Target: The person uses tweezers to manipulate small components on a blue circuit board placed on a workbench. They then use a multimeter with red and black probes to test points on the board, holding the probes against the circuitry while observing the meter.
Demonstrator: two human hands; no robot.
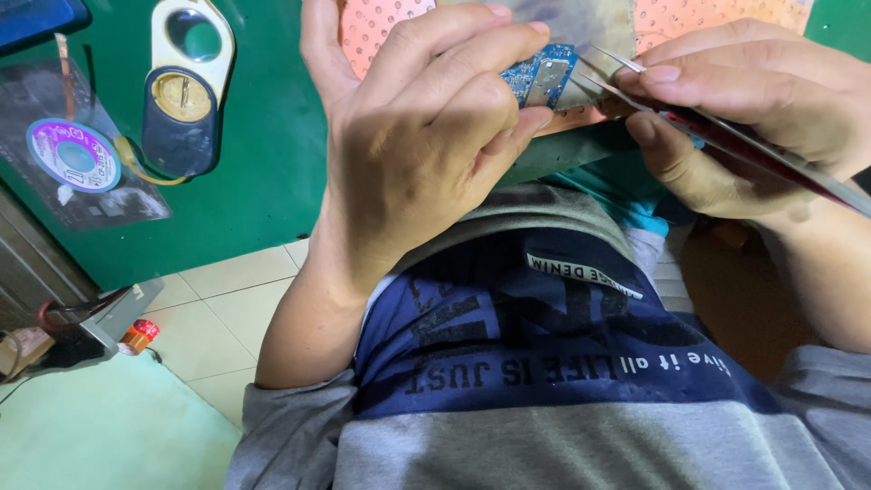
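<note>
My left hand (422,136) pinches a small blue circuit board (543,77) with a silver metal shield on it, thumb and fingers closed around its left end. My right hand (753,118) grips metal tweezers (726,136) with a dark red body, and their thin tips reach the board's right edge. Both hands work at the near edge of a green mat (263,172), over an orange perforated pad (381,27). My lap and striped blue and grey shirt fill the lower view.
On the mat at left lie a round solder wick spool (73,154) on a clear bag and a yellow-and-dark-blue tip cleaner holder (186,91). Below the table edge is tiled floor with a small orange-red object (138,336) and a grey box (109,318).
</note>
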